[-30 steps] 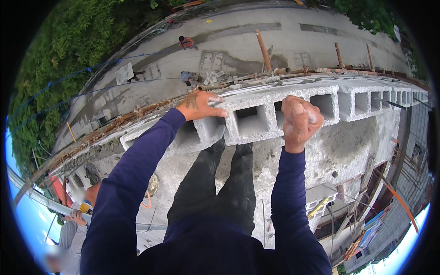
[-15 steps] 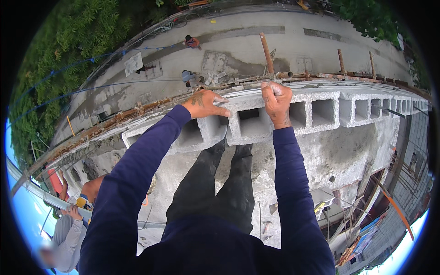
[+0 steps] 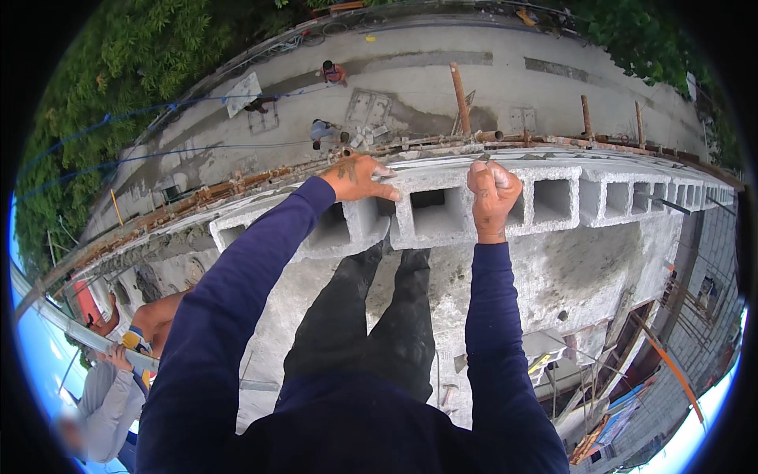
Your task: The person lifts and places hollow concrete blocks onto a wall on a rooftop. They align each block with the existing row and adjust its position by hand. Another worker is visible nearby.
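Note:
My left hand [image 3: 359, 178] grips the upper edge of a grey hollow concrete block [image 3: 426, 235], its thumb at the block's left end, beside the joint with the block on its left [image 3: 361, 229]. My right hand [image 3: 494, 197] is closed in a fist at the upper right part of the same row, over the block's cells; whatever it holds is hidden. Dark openings show through the cells. Below the row, my dark-trousered legs rest against a pale, mortar-stained concrete surface [image 3: 600, 268].
Rusty posts [image 3: 460, 99] and planks line the drop beyond the blocks. Down on the street [image 3: 426, 59] are several people and a small rubble pile [image 3: 367, 136]. Two co-workers [image 3: 110, 399] are at the lower left with a pale beam. Scaffolding poles [image 3: 671, 355] stand at the right.
My right hand first moved up and left, then slightly back down and right, still closed. My left hand stays on the block. The co-workers at the lower left shifted slightly.

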A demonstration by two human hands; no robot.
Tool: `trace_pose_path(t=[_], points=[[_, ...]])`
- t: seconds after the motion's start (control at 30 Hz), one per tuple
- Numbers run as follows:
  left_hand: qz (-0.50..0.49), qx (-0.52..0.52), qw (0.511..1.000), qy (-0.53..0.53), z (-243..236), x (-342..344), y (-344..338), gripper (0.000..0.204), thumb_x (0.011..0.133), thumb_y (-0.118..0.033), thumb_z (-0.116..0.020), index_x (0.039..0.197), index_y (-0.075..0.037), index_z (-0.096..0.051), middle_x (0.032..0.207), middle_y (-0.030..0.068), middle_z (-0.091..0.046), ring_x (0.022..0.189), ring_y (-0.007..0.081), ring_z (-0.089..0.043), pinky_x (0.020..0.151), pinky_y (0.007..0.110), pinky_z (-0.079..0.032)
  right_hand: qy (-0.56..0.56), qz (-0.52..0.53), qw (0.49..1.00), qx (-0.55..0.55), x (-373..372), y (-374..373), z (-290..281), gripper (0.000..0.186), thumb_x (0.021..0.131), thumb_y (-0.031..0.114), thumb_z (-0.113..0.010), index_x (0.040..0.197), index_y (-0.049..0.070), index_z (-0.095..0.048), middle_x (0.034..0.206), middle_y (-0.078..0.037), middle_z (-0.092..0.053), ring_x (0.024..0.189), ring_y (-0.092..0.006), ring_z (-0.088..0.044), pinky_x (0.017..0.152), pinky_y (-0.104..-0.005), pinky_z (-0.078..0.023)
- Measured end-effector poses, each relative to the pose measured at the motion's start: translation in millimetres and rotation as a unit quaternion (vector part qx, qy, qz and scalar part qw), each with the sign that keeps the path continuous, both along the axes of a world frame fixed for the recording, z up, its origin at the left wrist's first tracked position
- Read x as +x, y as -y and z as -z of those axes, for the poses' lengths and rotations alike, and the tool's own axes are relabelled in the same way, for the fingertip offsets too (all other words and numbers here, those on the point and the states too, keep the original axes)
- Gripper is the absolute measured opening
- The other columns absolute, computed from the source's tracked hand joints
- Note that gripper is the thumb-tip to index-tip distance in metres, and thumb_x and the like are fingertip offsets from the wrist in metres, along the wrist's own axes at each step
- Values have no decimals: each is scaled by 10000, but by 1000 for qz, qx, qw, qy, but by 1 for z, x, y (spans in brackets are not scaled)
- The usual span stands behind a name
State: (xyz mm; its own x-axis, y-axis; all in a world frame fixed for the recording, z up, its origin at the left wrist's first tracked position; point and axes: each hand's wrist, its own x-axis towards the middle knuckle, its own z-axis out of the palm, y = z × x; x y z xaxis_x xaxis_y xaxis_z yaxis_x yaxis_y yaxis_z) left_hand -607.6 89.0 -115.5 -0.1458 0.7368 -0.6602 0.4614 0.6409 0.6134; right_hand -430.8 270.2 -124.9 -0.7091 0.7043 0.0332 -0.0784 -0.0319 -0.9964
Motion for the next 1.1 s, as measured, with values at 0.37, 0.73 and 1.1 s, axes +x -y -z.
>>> trace_pose_path(t=[0.37,0.73,1.1], points=[[-26,18,996,-82,-14,13,6,647,739,-555,-651,1159,-63,-612,1118,165,-619,1032,322,-574,908,379,-431,46,65,995,-51,67,13,-33,397,838,11,-542,549,86,-280,545,54,-295,516,-36,-248,447,-242,-182],[-78,113,985,-104,-35,19,36,577,756,-328,-674,1231,-35,-526,1321,136,-467,1074,313,-545,922,387,-430,88,67,993,-48,67,26,-38,400,836,20,-544,540,83,-284,526,48,-317,523,-36,-246,451,-240,-174],[-81,130,979,-137,-57,30,31,425,808,-241,-594,1137,27,-573,1106,204,-593,1016,354,-555,911,402,-416,186,97,976,-62,105,64,-34,400,858,37,-553,536,86,-319,529,54,-349,498,-38,-282,446,-246,-213]])
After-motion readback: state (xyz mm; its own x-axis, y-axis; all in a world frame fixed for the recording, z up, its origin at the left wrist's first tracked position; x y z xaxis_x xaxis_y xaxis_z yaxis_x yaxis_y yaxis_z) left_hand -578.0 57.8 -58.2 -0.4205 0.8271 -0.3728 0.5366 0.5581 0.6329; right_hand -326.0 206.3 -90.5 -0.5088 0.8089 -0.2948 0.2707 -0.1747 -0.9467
